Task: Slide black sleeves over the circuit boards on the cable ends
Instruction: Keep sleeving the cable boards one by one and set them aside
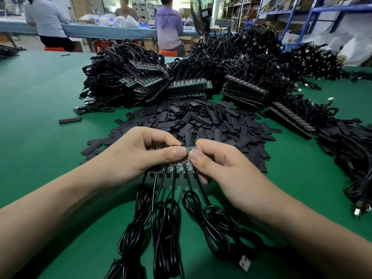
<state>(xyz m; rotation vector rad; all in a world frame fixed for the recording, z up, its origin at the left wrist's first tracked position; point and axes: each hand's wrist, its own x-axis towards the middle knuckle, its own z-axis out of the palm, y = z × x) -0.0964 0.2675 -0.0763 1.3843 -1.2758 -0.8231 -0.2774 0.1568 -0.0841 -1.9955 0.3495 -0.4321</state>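
Head view: the left hand (141, 152) pinches the row of circuit boards (177, 168) and the right hand (219, 164) pinches the end board, thumbs close together, probably to free one. The black sleeves (201, 121) are heaped just beyond, handy; the cables (167, 218) trail back.

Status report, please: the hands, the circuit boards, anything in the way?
Left hand and right hand both pinching circuit board strip, thumbs together. Cables trail toward the person. Sleeve pile just behind the hands, nothing blocking it.
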